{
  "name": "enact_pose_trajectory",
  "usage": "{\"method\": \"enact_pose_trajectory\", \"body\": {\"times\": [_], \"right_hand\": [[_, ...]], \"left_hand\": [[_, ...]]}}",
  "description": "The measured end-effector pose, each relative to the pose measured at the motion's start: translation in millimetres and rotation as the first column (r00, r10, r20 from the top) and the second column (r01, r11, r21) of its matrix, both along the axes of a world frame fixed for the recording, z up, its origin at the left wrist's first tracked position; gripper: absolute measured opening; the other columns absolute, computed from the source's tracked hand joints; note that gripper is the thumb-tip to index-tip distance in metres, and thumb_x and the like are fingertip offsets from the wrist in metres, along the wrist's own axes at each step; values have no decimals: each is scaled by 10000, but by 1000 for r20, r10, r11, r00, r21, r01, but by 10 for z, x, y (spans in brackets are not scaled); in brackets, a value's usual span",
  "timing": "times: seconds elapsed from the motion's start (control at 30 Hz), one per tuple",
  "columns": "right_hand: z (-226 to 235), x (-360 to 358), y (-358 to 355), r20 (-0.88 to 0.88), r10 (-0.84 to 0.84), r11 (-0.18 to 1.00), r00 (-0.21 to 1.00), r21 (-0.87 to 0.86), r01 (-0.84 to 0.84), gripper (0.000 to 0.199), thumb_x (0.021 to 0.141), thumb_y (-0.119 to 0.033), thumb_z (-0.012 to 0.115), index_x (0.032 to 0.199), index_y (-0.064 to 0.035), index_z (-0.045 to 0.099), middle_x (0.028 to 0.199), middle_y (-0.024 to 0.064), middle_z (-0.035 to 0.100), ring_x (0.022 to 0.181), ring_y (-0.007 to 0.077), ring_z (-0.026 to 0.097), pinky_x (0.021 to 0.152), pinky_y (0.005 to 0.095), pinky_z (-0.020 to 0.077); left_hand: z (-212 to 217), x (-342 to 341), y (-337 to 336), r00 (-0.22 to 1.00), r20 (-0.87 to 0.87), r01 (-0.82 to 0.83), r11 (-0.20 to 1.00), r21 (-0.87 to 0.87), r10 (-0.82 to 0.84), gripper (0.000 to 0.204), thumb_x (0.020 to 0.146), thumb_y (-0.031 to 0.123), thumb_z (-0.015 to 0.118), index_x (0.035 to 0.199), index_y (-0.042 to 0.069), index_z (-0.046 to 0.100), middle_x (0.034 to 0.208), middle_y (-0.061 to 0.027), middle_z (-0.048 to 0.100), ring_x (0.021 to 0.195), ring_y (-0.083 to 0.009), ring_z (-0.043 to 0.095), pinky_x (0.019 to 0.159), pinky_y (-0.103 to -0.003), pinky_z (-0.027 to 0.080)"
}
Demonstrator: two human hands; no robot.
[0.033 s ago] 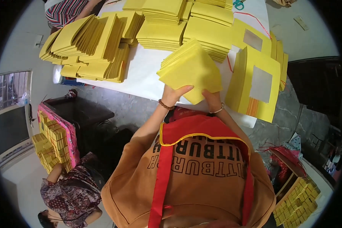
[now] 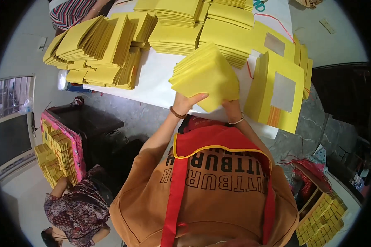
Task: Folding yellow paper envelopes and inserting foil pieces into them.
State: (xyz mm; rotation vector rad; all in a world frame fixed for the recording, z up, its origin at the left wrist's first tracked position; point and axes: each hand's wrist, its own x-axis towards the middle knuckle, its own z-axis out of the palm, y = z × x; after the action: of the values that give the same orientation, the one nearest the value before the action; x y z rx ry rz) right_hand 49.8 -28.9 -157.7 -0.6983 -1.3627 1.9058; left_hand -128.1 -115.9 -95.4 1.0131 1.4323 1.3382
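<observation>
Between my two hands is a stack of folded yellow paper (image 2: 208, 78), tilted over the near edge of the white-covered table (image 2: 152, 82). My left hand (image 2: 189, 102) closes on its lower left part, with the thumb lying across the top sheet. At the lower right corner my right hand (image 2: 231, 108) is closed on the stack, its fingers mostly hidden beneath the paper. Layered edges fan out along the stack's left side. Just right of it lies a pile of yellow paper with a silvery rectangle (image 2: 283, 91) on top.
Stacks of folded yellow paper (image 2: 175, 38) cover the far side, with more piles (image 2: 107, 45) at left. Teal scissors (image 2: 259, 5) and red string (image 2: 276, 18) lie at the back. Another person (image 2: 80, 206) is at lower left beside yellow bundles (image 2: 55, 154); a striped garment (image 2: 72, 14) shows at upper left.
The held stack has shifted slightly left and its sheets bend a little more. My right thumb has slid off the top sheet toward the corner. My left hand has moved slightly left with the stack.
</observation>
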Motion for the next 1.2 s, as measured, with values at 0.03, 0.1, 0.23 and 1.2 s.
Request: {"method": "enact_pose_trajectory", "body": {"times": [0.03,0.1,0.23,1.2], "right_hand": [[31,-12,0,-64,-113,987,992,107,119,720,810,-258,634,1389,-57,256,1380,120,349,1282,225,318,1052,361,261],[150,-31,46,-138,-211,950,968,203,236,757,853,-324,585,1431,-66,170,1446,143,263,1349,235,225,1095,367,186],[302,-212,206,-103,-198,979,975,29,202,743,900,-559,364,1455,-147,93,1482,112,195,1363,238,191,1106,361,148],[491,-129,222,-64,59,911,996,-405,-80,628,842,-212,598,1369,-50,298,1292,107,468,1148,224,489,939,341,425]], "left_hand": [[31,-71,-16,1000,0,-2,1000,0,2,766,694,105,759,1301,-16,308,1136,-115,560,1046,-204,535,892,-316,442],[49,-219,-42,991,-136,-7,1000,29,11,837,688,107,771,1333,-10,251,1158,-125,543,1061,-199,527,909,-315,434],[-143,-270,-140,995,-84,44,996,-80,-51,1063,652,179,811,1386,-10,66,1293,-153,442,1170,-226,458,994,-340,366],[593,145,125,966,-246,-87,996,-31,77,872,757,318,712,1355,-68,209,1286,-202,428,1180,-248,435,997,-348,341]]}}
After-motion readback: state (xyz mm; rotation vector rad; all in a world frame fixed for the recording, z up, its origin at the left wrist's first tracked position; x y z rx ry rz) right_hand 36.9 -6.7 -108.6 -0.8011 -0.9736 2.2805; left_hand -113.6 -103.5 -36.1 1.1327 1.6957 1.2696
